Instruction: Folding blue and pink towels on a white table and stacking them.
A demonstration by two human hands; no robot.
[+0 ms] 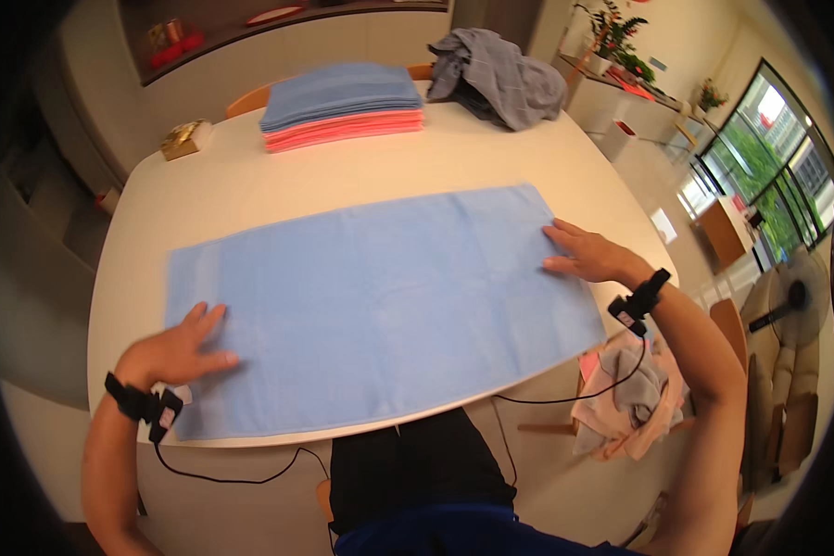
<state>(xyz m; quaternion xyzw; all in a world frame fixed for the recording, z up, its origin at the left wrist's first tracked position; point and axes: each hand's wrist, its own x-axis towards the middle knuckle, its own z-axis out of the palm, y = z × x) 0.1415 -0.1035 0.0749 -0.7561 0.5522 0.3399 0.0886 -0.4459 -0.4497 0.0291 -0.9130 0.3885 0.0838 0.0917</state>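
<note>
A light blue towel [389,306] lies spread out flat on the white table [229,181], its near edge along the table's front edge. My left hand [181,347] is over the towel's left end, fingers apart and holding nothing. At the towel's right end, my right hand [584,254] has its fingers spread on or just above the edge; whether it touches the cloth is hard to tell. Farther back stands a stack of folded towels, blue ones [344,94] on top of pink ones [347,128]. A rumpled grey cloth [504,80] lies at the back right.
A gold tissue box [185,139] sits at the table's back left corner. Beyond the right edge, pink and grey cloths [632,396] are heaped on a chair. Black cables [229,479] run from the bands on both wrists. A fan [796,295] stands at the far right.
</note>
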